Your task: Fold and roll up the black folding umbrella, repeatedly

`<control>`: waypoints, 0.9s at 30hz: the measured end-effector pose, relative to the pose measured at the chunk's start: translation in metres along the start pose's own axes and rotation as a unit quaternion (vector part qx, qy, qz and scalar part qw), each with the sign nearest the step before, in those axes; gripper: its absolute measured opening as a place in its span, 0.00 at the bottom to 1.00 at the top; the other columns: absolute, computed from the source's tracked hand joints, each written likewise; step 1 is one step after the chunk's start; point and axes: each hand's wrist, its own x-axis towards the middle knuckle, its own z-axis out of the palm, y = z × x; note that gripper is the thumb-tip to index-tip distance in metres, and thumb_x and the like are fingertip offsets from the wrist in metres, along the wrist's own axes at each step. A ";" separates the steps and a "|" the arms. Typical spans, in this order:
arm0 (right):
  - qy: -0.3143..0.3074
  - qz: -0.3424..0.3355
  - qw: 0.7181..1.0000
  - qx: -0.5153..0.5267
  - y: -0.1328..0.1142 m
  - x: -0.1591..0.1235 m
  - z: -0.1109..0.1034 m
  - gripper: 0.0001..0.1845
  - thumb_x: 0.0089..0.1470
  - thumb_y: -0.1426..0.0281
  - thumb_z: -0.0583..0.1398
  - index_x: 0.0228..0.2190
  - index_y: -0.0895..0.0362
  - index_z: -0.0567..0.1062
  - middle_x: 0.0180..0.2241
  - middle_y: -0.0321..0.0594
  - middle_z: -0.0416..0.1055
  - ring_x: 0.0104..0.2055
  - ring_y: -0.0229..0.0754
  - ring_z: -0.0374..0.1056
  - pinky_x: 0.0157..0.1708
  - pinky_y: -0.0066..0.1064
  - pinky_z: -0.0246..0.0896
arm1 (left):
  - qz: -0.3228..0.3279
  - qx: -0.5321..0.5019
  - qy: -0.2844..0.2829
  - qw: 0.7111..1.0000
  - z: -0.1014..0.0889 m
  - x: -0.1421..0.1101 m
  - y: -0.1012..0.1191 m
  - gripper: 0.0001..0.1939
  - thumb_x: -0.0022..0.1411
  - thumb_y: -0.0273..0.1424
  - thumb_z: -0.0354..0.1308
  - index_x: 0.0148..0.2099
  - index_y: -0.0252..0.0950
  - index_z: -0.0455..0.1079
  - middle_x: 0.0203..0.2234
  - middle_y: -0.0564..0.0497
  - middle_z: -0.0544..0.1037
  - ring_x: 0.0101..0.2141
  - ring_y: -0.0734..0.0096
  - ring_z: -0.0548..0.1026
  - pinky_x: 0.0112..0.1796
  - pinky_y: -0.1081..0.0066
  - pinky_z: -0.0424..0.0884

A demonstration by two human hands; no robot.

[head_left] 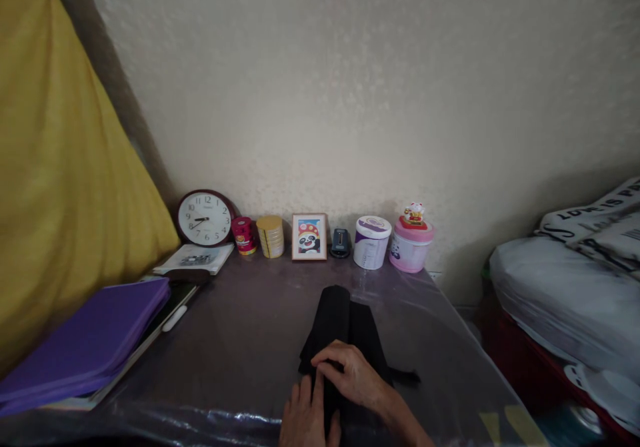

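A folded black cloth (345,324) lies lengthwise on the plastic-covered table (240,340), near its front edge. My right hand (353,377) rests on the cloth's near end with its fingers curled and pressed together, pinching the fabric. My left hand (307,417) lies flat beside it at the lower edge of the view, with its fingers stretched out onto the cloth. A thin black strap (405,375) sticks out to the right of the cloth.
Along the wall stand a round clock (205,218), a red tin (244,235), a gold tin (271,236), a framed panda picture (309,236), a white tub (371,242) and a pink tub (411,244). A purple folder (85,344) lies left. Bagged bedding (565,300) lies right.
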 end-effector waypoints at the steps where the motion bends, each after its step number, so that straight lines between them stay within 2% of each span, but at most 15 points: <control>1: -0.004 -0.008 1.000 -0.004 0.001 0.001 -0.001 0.10 0.55 0.70 0.54 0.34 0.53 0.76 0.32 0.35 0.74 0.36 0.35 0.67 0.37 0.25 0.61 | -0.004 -0.004 -0.006 1.000 0.000 0.000 0.000 0.29 0.52 0.31 0.49 0.57 0.29 0.59 0.48 0.40 0.68 0.44 0.55 0.66 0.42 0.62 0.61; 4: 0.025 -0.032 0.999 -0.022 0.005 0.004 -0.004 0.11 0.56 0.69 0.52 0.35 0.54 0.75 0.32 0.36 0.73 0.36 0.36 0.67 0.38 0.26 0.61 | -0.016 -0.021 -0.021 0.999 -0.001 0.002 0.000 0.32 0.51 0.31 0.49 0.60 0.28 0.54 0.49 0.39 0.67 0.45 0.56 0.66 0.42 0.62 0.61; 7: 0.060 -0.066 0.993 -0.071 0.014 0.005 -0.007 0.12 0.57 0.70 0.51 0.37 0.54 0.74 0.36 0.39 0.73 0.43 0.38 0.65 0.44 0.31 0.60 | -0.029 -0.024 -0.039 0.999 -0.002 0.002 0.001 0.34 0.51 0.30 0.49 0.61 0.27 0.50 0.50 0.38 0.66 0.46 0.55 0.65 0.43 0.62 0.61; 11: 0.048 -0.087 0.982 -0.158 0.036 0.013 -0.010 0.13 0.57 0.70 0.51 0.41 0.51 0.73 0.44 0.38 0.71 0.53 0.41 0.58 0.55 0.41 0.48 | -0.049 -0.021 -0.064 0.996 -0.007 0.004 0.004 0.35 0.50 0.29 0.49 0.61 0.28 0.50 0.52 0.37 0.64 0.48 0.53 0.64 0.45 0.62 0.60; 14: 0.044 -0.075 0.975 -0.206 0.055 0.030 -0.012 0.15 0.58 0.69 0.50 0.43 0.50 0.71 0.47 0.37 0.70 0.56 0.40 0.56 0.57 0.44 0.42 | -0.061 -0.029 -0.085 0.994 -0.013 0.005 0.005 0.36 0.50 0.30 0.50 0.62 0.30 0.49 0.52 0.37 0.64 0.49 0.54 0.63 0.45 0.62 0.61; 21: 0.074 -0.040 0.964 -0.252 0.101 0.074 -0.018 0.17 0.59 0.69 0.47 0.44 0.51 0.71 0.48 0.37 0.69 0.56 0.40 0.55 0.57 0.45 0.40 | -0.087 -0.070 -0.139 0.984 -0.027 0.006 0.006 0.35 0.54 0.32 0.48 0.63 0.36 0.42 0.52 0.38 0.65 0.48 0.57 0.68 0.43 0.66 0.63; 25: 0.102 0.033 0.961 -0.254 0.117 0.089 -0.019 0.18 0.58 0.68 0.47 0.46 0.50 0.70 0.50 0.37 0.67 0.56 0.40 0.56 0.56 0.42 0.43 | -0.110 -0.102 -0.215 0.965 -0.036 0.007 0.010 0.36 0.58 0.32 0.45 0.64 0.36 0.32 0.41 0.40 0.76 0.38 0.57 0.75 0.38 0.63 0.66; 27: 0.126 0.071 0.959 -0.245 0.121 0.093 -0.022 0.17 0.58 0.67 0.47 0.45 0.52 0.70 0.49 0.40 0.68 0.55 0.42 0.58 0.55 0.42 0.45 | -0.117 -0.100 -0.247 0.957 -0.037 0.009 0.010 0.36 0.59 0.33 0.44 0.64 0.35 0.27 0.36 0.39 0.78 0.37 0.55 0.76 0.37 0.62 0.66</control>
